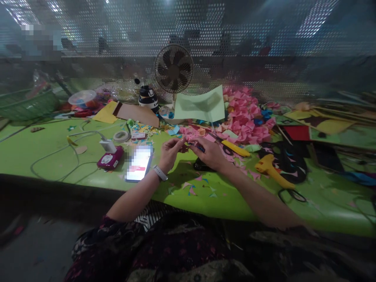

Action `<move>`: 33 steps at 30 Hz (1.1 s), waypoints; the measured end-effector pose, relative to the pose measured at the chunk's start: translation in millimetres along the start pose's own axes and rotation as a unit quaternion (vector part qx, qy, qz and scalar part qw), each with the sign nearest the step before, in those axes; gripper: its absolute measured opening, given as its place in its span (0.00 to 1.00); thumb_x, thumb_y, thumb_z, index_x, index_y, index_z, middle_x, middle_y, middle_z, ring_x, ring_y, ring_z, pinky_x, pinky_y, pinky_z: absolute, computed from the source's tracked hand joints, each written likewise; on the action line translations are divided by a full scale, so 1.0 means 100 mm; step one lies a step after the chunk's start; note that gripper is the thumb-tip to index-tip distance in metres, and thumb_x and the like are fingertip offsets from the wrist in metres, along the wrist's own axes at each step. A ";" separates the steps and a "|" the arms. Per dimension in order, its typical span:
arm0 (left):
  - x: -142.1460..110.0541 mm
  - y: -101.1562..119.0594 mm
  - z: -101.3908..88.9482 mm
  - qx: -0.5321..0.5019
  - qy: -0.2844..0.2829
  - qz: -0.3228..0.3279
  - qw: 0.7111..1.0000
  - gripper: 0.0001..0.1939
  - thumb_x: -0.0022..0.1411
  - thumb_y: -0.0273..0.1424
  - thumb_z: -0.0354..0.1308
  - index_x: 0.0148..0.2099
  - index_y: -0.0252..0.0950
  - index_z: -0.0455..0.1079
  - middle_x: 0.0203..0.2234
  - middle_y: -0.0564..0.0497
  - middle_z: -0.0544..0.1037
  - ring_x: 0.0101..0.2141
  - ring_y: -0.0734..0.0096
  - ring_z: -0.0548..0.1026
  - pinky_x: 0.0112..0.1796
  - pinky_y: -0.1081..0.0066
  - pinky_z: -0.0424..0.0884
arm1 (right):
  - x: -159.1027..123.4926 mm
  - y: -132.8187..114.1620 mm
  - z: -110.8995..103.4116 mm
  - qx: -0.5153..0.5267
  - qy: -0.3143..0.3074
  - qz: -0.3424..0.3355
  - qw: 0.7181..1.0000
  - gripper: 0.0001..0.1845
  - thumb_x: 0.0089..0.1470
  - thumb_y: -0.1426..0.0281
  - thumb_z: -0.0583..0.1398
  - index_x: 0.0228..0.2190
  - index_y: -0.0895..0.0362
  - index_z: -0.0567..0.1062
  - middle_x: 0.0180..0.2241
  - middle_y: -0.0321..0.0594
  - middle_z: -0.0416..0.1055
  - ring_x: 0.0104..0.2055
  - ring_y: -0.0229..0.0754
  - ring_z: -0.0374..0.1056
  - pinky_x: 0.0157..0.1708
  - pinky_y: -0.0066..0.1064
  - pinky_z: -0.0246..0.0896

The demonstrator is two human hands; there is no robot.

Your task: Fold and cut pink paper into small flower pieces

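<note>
My left hand (pixel 169 153), with a pale band on its wrist, is closed in a pinch above the green table. What lies between its fingertips is too small and dim to make out. Close beside it, my right hand (pixel 210 152) is closed round a slim dark blue tool (pixel 201 148), mostly hidden by the fingers. Its tip points toward the left fingertips. Beneath the right hand lies a black object (pixel 202 166), partly covered. Pink and blue paper scraps (pixel 192 190) are scattered on the table in front of both hands.
A lit phone (pixel 139 163) and purple box with charger (pixel 110 158) lie left. Behind are a fan (pixel 174 68), light green sheet (pixel 199 105) and pink folded paper pile (pixel 245 113). Yellow-handled scissors (pixel 235 148) and a yellow glue gun (pixel 273 170) lie right.
</note>
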State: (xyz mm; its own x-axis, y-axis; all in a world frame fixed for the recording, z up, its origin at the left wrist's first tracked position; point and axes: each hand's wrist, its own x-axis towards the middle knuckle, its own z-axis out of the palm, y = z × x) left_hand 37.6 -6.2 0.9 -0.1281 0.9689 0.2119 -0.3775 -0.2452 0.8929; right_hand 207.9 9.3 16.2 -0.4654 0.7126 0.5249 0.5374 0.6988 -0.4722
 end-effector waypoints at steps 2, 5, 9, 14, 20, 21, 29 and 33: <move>0.01 0.00 0.00 -0.012 0.002 -0.001 1.000 0.22 0.43 0.47 0.74 0.26 0.34 0.75 0.17 0.55 0.74 0.19 0.80 0.71 0.24 0.76 0.66 | -0.01 0.03 0.02 0.018 0.010 -0.021 1.000 0.18 0.65 0.58 0.54 0.47 0.53 0.77 0.48 0.45 0.79 0.51 0.46 0.74 0.51 0.37 0.68; 0.03 -0.02 -0.01 -0.034 -0.012 -0.020 0.999 0.21 0.42 0.45 0.76 0.29 0.34 0.76 0.17 0.56 0.74 0.19 0.82 0.69 0.24 0.77 0.65 | 0.00 0.08 0.04 0.043 0.007 -0.031 0.999 0.16 0.65 0.60 0.55 0.45 0.53 0.79 0.47 0.44 0.79 0.50 0.46 0.75 0.51 0.38 0.69; 0.03 -0.03 -0.02 -0.053 -0.013 -0.046 0.997 0.21 0.40 0.45 0.77 0.26 0.34 0.75 0.17 0.56 0.73 0.19 0.82 0.68 0.24 0.78 0.63 | 0.00 0.08 0.06 0.056 -0.007 -0.012 0.998 0.16 0.65 0.60 0.54 0.44 0.54 0.78 0.46 0.43 0.80 0.48 0.46 0.76 0.49 0.37 0.71; 0.02 0.00 0.00 -0.014 0.008 -0.014 1.000 0.23 0.42 0.46 0.75 0.22 0.34 0.71 0.15 0.56 0.71 0.18 0.82 0.66 0.23 0.77 0.62 | -0.02 0.05 0.10 0.016 0.022 -0.016 0.999 0.17 0.65 0.59 0.55 0.48 0.54 0.77 0.48 0.46 0.79 0.49 0.48 0.75 0.49 0.39 0.70; 0.00 0.01 0.00 -0.009 -0.013 -0.008 1.000 0.21 0.43 0.47 0.75 0.30 0.35 0.78 0.19 0.55 0.76 0.21 0.80 0.70 0.27 0.74 0.67 | 0.00 0.08 0.07 0.018 0.025 0.005 1.000 0.17 0.67 0.60 0.52 0.45 0.53 0.78 0.46 0.44 0.80 0.47 0.47 0.76 0.47 0.37 0.70; 0.01 0.00 0.00 -0.012 -0.014 -0.009 1.000 0.21 0.43 0.47 0.75 0.30 0.35 0.78 0.19 0.55 0.75 0.21 0.80 0.70 0.27 0.74 0.68 | 0.00 0.08 0.07 0.030 0.023 0.005 0.999 0.17 0.67 0.60 0.53 0.44 0.53 0.78 0.45 0.44 0.80 0.46 0.47 0.76 0.47 0.37 0.70; 0.03 -0.02 -0.01 -0.043 -0.017 -0.041 0.998 0.21 0.41 0.45 0.76 0.30 0.35 0.78 0.18 0.56 0.75 0.20 0.81 0.69 0.26 0.76 0.65 | 0.00 0.03 0.04 0.030 -0.037 0.030 0.998 0.20 0.67 0.57 0.52 0.48 0.55 0.75 0.44 0.46 0.80 0.42 0.48 0.76 0.42 0.37 0.70; 0.02 0.01 0.00 -0.020 0.009 -0.006 1.000 0.22 0.41 0.45 0.76 0.23 0.34 0.72 0.15 0.56 0.73 0.19 0.82 0.68 0.25 0.76 0.64 | -0.02 0.03 0.09 0.007 0.014 0.006 1.000 0.20 0.65 0.58 0.54 0.51 0.54 0.75 0.51 0.48 0.77 0.51 0.51 0.74 0.48 0.41 0.69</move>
State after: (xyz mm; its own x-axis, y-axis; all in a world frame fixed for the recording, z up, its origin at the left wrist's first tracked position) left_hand 36.7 -4.6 2.5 -0.1398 0.9711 0.1936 -0.4158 -0.2350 0.8785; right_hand 204.2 11.0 7.6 -0.4389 0.7193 0.5385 0.5330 0.6909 -0.4885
